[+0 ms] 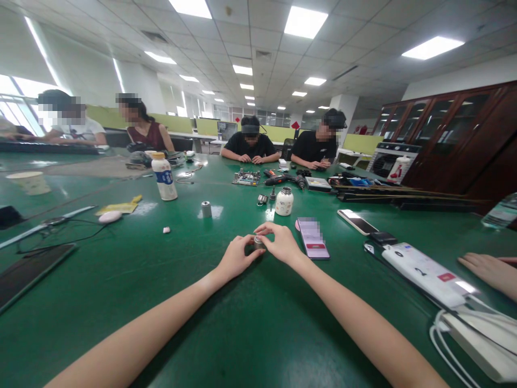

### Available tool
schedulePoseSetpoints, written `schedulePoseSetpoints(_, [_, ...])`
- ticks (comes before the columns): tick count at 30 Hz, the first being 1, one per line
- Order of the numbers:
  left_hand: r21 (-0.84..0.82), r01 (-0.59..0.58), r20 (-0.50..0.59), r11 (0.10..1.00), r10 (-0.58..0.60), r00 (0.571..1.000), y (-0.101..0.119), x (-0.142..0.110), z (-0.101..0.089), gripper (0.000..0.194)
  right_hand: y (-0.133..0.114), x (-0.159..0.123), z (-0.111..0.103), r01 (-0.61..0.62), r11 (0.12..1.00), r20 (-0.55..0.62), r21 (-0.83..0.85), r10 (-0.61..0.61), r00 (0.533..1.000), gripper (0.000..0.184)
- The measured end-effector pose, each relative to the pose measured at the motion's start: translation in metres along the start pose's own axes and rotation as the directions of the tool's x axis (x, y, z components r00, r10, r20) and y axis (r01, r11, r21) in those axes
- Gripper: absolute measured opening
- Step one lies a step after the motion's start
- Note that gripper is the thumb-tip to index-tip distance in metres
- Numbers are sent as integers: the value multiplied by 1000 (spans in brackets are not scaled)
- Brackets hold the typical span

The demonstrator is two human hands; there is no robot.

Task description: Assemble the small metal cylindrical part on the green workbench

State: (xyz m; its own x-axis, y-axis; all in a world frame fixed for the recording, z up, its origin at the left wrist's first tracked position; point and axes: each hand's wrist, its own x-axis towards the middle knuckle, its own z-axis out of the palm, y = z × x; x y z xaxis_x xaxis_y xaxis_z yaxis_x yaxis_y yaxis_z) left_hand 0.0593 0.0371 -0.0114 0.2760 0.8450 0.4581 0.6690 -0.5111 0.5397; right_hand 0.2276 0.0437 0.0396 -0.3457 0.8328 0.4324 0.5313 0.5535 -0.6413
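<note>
Both my hands meet over the green table (169,302) around a small grey metal cylinder (258,242). My left hand (236,257) pinches it from the left and my right hand (280,243) curls over it from the right; most of the piece is hidden by my fingers. A similar small metal cylinder (206,209) stands alone further back. A small white jar (284,202) stands behind my hands, and a phone with a lit screen (313,238) lies just right of my right hand.
A white bottle (164,177), a second phone (357,221), a white power strip (424,274) with cables, a tablet (28,275) at left. Several people sit at the far side by a circuit board (246,178). Another person's hand (490,272) rests at the right edge.
</note>
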Motion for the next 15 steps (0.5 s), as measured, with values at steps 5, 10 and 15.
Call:
schedulePoseSetpoints(5, [3,-24,3,1000,24,1000,2,-1,-1,32,-1,0,-1,-37,999,-27,-12,37,999,13])
schedulePoseSetpoints(10, [4,-46,2,999,46,999,1,-3,1,35,-6,-1,-3,-33,987,-68,-159,22,997,14])
schedulePoseSetpoints(15, [6,-28,-12,1000,28,1000,0,-4,2,34,-9,-2,-6,5,988,-50,-156,-13,999,17])
